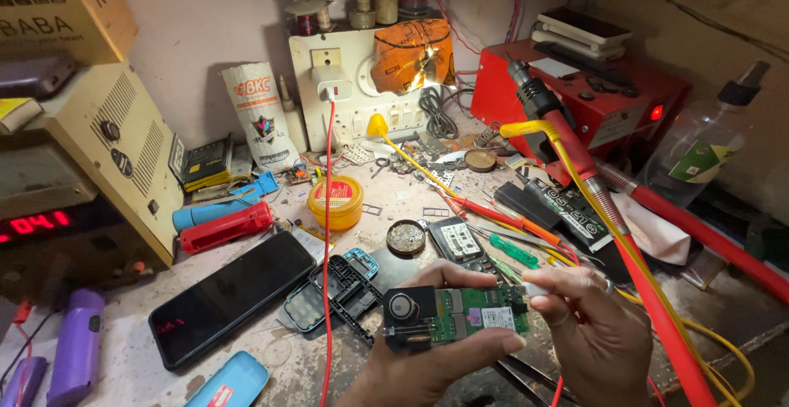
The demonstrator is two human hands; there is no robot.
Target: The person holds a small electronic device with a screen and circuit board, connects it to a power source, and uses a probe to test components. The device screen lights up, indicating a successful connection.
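Grimy pale benchtop, crammed against a stained wall: black smartphone, yellow flux tin, red rework station. We grip the green phone circuit board above the front edge, left hand clamping it, right hand pinching its end. Board's underside hidden; right fingertips blurred.

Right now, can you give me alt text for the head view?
Two bare hands hold a green phone circuit board over a cluttered repair bench: the left hand grips it from below, the right hand pinches its right end. A black smartphone lies to the left.
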